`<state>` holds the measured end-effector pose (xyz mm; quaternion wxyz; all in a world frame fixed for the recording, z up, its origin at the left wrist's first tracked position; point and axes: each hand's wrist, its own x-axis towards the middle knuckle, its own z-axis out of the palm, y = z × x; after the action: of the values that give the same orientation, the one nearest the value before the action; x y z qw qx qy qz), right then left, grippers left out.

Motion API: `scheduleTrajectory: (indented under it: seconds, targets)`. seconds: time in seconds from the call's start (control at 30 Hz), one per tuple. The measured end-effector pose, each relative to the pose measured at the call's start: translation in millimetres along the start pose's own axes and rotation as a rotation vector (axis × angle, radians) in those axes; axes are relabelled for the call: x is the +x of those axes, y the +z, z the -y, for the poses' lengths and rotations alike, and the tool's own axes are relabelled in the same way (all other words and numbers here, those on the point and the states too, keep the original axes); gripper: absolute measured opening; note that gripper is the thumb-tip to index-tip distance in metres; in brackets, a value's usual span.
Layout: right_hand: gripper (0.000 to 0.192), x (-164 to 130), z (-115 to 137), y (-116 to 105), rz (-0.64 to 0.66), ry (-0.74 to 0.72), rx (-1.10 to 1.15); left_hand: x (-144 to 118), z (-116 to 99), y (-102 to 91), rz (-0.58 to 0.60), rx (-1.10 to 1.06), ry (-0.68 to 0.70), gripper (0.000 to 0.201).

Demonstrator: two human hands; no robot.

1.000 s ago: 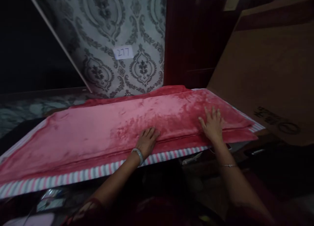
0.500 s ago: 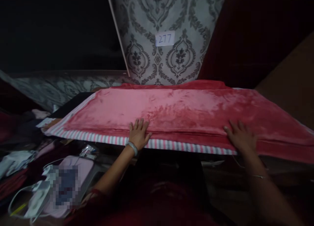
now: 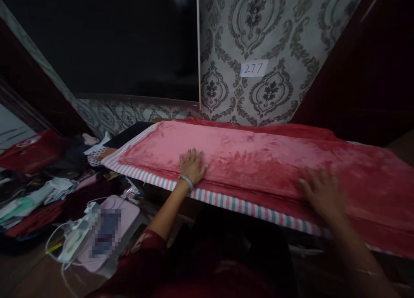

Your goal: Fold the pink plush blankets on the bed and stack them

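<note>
Both hands lie flat and open on the cloth (image 3: 258, 160), palms down, fingers spread; neither grasps anything. Left hand (image 3: 192, 165) presses near the cloth's front edge, toward its left end, a pale bangle (image 3: 186, 181) at the wrist. Right hand (image 3: 320, 192) rests further right, also near the front edge, and is blurred, so finger detail is unclear.

Cloth is a long, narrow folded piece lying across a board (image 3: 226, 202). Its long axis runs left to right, sloping down toward the right of the view; its left end points at the clutter on the floor. Surface is plush, velvet-like pink-red pile with a sheen and brushed streaks. Folded layers show as stacked edges along the front. Board cover is striped pink, grey and white, showing as a strip below the cloth.

Behind stands damask-patterned wallpaper (image 3: 274, 35) bearing a label (image 3: 253, 68) reading 277.
</note>
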<state>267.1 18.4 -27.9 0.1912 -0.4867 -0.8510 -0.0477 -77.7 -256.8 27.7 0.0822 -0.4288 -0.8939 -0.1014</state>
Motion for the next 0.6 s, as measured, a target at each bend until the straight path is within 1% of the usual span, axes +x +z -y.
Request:
scheduleTrajectory:
  seconds: [0.03, 0.1, 0.17, 0.23, 0.3, 0.4, 0.47, 0.5, 0.53, 0.6]
  targets:
    - [0.068, 3.0, 22.3, -1.4, 0.028, -0.056, 0.003, 1.6, 0.3, 3.2, 0.039, 0.006, -0.021, 0.068]
    - [0.064, 5.1, 58.6, 0.2, 0.131, -0.109, -0.011, -0.2, 0.3, 11.6, 0.097, 0.017, -0.055, 0.071]
    - [0.063, 2.5, 78.3, 6.7, 0.219, -0.125, -0.034, -5.6, 1.3, 19.6, 0.102, 0.026, -0.064, 0.07]
    - [0.062, -2.6, 82.7, 13.9, 0.24, -0.119, -0.052, -10.4, 4.1, 24.2, 0.072, 0.028, -0.051, 0.069]
    - [0.061, -6.8, 79.2, 17.1, 0.219, -0.115, -0.058, -12.1, 7.4, 24.6, 0.047, 0.024, -0.042, 0.068]
    - [0.06, -6.8, 77.2, 10.8, 0.237, -0.099, -0.052, -9.8, 6.9, 19.2, 0.042, 0.008, -0.059, 0.066]
    - [0.058, -4.3, 86.0, 2.5, 0.262, -0.067, -0.026, -7.7, -2.6, 14.4, 0.033, -0.017, -0.061, 0.062]
    - [0.057, -3.2, 93.8, -1.5, 0.255, -0.068, 0.005, -7.2, -10.9, 12.7, 0.018, -0.037, -0.03, 0.059]
    - [0.055, -2.7, 103.4, -4.8, 0.232, -0.094, 0.05, -7.4, -21.3, 11.9, 0.0, -0.061, 0.035, 0.056]
    - [0.052, -3.9, 125.0, -7.6, 0.161, -0.213, 0.158, -10.1, -45.7, 14.4, -0.011, -0.112, 0.259, 0.05]
